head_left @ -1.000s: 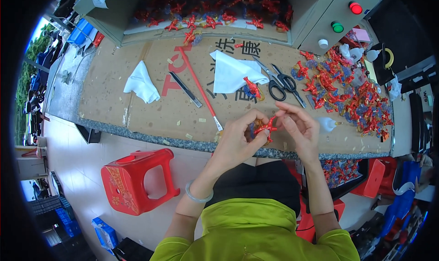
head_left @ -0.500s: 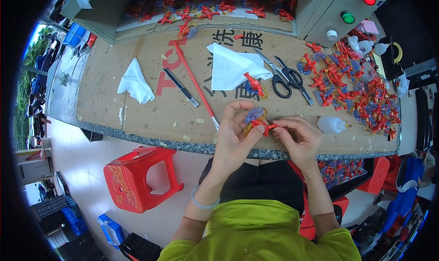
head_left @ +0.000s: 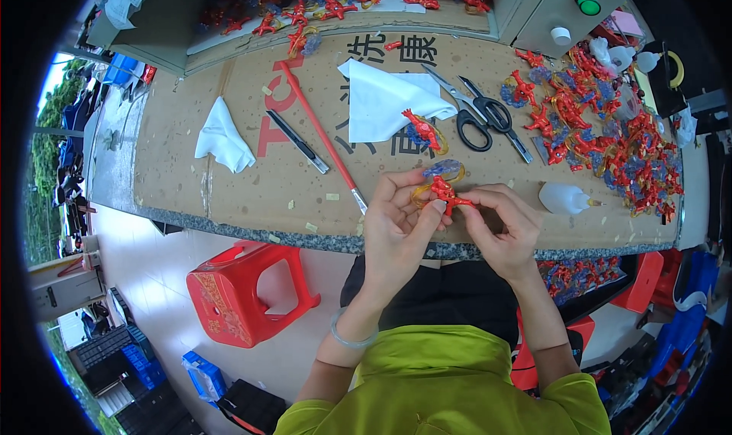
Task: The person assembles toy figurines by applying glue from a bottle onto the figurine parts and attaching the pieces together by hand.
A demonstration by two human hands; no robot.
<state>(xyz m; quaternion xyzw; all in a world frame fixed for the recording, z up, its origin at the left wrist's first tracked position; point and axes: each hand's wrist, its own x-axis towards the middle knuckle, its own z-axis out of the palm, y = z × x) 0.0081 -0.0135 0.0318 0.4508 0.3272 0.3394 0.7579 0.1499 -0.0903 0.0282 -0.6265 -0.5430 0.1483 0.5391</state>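
Both hands meet above the near edge of the bench, around a small red plastic figure [head_left: 444,192] with yellow and purple translucent parts. My left hand [head_left: 398,225] pinches its body between thumb and fingers. The fingertips of my right hand [head_left: 505,225] close on a red limb at its right side. A similar red figure [head_left: 424,130] lies just beyond them, by a white cloth [head_left: 381,103]. Black-handled scissors [head_left: 476,122] and tweezers-like or knife-like metal tools rest to the right of that cloth.
A red-handled brush [head_left: 316,126], a black cutter knife [head_left: 297,141] and another white cloth [head_left: 223,139] lie leftward on the cardboard [head_left: 175,130]. At right are a white squeeze bottle [head_left: 566,199] and a heap of red figures [head_left: 587,130]. A red stool [head_left: 236,298] stands below the bench.
The figure has been turned in my fingers, so more of its red body faces up. Both hands keep their hold. The whole view has shifted slightly.
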